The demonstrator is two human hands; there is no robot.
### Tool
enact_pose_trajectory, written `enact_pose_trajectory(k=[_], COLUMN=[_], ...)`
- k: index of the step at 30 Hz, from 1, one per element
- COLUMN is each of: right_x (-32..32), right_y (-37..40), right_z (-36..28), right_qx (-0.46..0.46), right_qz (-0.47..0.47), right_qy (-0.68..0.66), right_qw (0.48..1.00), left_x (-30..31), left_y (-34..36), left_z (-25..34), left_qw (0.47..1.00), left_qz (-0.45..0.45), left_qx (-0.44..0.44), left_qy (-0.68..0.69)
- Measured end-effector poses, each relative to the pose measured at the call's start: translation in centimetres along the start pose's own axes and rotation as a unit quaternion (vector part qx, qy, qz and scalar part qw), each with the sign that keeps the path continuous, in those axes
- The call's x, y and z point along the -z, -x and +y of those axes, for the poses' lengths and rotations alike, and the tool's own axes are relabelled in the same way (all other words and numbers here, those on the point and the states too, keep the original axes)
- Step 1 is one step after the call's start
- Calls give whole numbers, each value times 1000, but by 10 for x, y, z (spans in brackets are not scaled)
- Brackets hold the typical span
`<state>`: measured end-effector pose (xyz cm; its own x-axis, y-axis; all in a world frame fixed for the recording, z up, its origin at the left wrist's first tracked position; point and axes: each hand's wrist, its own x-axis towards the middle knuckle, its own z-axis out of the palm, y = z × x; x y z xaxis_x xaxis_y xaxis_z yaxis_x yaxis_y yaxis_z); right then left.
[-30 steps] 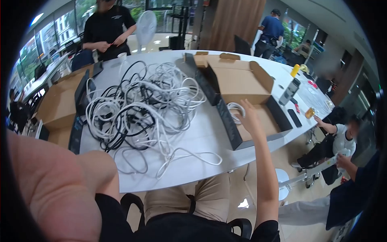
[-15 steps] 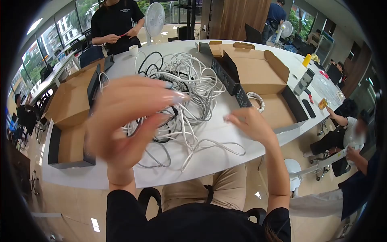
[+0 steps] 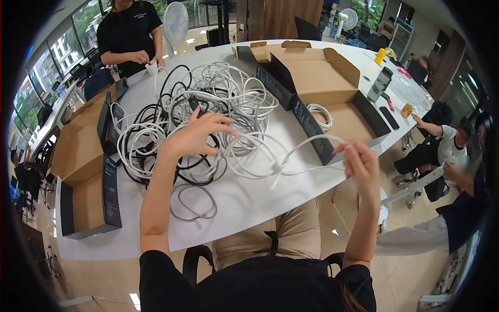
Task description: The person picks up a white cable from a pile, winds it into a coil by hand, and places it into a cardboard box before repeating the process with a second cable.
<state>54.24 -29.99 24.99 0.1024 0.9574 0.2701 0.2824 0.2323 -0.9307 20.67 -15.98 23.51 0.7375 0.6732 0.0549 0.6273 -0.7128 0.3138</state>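
Note:
A big tangle of white, grey and black cables (image 3: pixel 244 101) covers the middle of the table. Over its front part, my left hand (image 3: pixel 196 136) hangs with fingers spread, holding nothing that I can see. My right hand (image 3: pixel 358 164), closed in a pinch near the table's front edge, grips a white cable (image 3: pixel 312 139). That cable runs left from my fingers through a loose crossing of loops back to the pile. A separate grey cable loop (image 3: pixel 195 205) lies in front of the pile.
An open cardboard box (image 3: pixel 88 208) stands at the left. Another open box (image 3: pixel 353 125) at the right contains a coiled white cable (image 3: pixel 319 117). Beyond it are a grey bottle (image 3: pixel 380 84), a black phone (image 3: pixel 389 118) and a yellow bottle (image 3: pixel 380 55). A person (image 3: pixel 130 36) stands across the table by a white cup (image 3: pixel 151 67).
My left hand has dropped from near the camera to the pile. My right hand has moved right and now pinches a white cable, drawn out rightward. The person opposite has lowered their hands to the cup.

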Motion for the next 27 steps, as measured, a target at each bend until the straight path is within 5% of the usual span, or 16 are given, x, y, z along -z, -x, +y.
enact_pose_trajectory(k=[7, 18, 20, 24, 27], right_x=[51, 144, 169, 172, 171], right_y=[13, 63, 80, 93, 94], right_z=[9, 18, 13, 8, 5], right_qx=[89, 199, 217, 193, 202], right_qz=[215, 306, 385, 334, 368], right_qy=[-95, -243, -256, -166, -168], right_qw=[968, 899, 860, 908, 892], left_x=[-3, -29, -31, -19, -6], left_y=[-9, -24, -23, -12, 6], left_z=[-4, -25, -24, 10, 49], left_qw=[998, 957, 964, 983, 988], left_qz=[52, 246, 228, 135, 67], left_qx=[26, -50, -29, 7, -21], left_qy=[-7, -146, -134, -121, -137])
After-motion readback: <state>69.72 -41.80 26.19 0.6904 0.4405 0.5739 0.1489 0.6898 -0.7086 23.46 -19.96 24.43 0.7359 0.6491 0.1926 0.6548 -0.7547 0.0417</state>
